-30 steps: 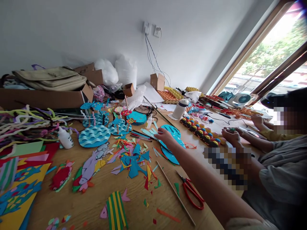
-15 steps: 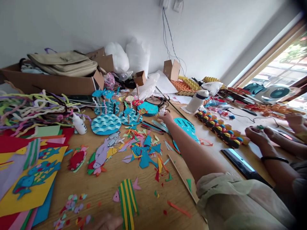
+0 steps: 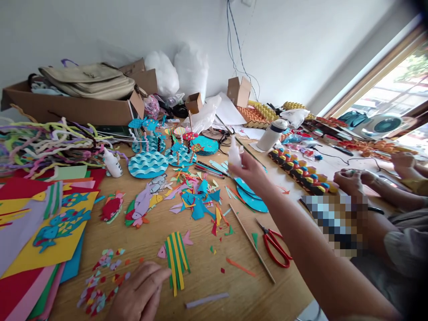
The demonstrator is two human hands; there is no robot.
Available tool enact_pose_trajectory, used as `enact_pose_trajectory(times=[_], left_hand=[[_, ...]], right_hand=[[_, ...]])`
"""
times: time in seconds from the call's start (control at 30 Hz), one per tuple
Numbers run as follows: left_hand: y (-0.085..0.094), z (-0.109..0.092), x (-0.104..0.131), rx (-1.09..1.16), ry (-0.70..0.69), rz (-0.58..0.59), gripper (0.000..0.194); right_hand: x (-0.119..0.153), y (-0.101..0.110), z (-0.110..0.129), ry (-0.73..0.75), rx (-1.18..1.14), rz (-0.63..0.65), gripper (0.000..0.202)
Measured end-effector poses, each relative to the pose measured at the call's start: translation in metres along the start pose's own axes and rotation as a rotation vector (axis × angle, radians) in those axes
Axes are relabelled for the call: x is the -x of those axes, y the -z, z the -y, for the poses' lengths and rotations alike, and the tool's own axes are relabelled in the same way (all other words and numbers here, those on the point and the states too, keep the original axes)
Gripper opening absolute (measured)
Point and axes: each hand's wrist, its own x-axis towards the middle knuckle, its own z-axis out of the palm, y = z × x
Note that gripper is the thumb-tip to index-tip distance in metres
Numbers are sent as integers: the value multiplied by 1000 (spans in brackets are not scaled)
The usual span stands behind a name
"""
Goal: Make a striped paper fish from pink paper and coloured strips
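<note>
My right hand (image 3: pixel 249 167) is wrapped around a small white glue bottle (image 3: pixel 234 154), held upright above the table near the blue paper discs (image 3: pixel 250 198). At the bottom, my left hand (image 3: pixel 142 287) rests low over the table with loosely bent fingers, and I see nothing held in it. Its fingertips are at the left edge of a paper fish (image 3: pixel 177 258) with green and yellow stripes and a pink head and tail. Small paper bits (image 3: pixel 96 285) lie left of that hand. Red-handled scissors (image 3: pixel 276 245) and a thin wooden stick (image 3: pixel 250 240) lie below my right forearm.
Coloured paper sheets (image 3: pixel 75 238) are stacked at left, below a heap of pipe cleaners (image 3: pixel 50 147). Another glue bottle (image 3: pixel 113 164) stands beside them. Paper scraps (image 3: pixel 197 200) cover the middle. Another person's hands (image 3: pixel 351 180) work at right, near a white flask (image 3: pixel 272 133).
My right hand has lifted the glue bottle and drawn it nearer. My left hand has come further into view beside the striped fish. The scissors now show.
</note>
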Motion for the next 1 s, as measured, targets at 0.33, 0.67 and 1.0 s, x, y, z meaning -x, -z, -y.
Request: enact_pose_trajectory(times=[0.33,0.67,1.0], left_hand=[[5,-35,-54,930,598,-17,43],[-26,-57,-69,1420,671,13,35],[-27,-83,-83,1641,677,-155,26]], right_hand=[[156,-44,28,-271,-1087,638,37],[184,-78,26,-381,-1309,510,41],[197,-100,31,-101,-1222,-101,43]])
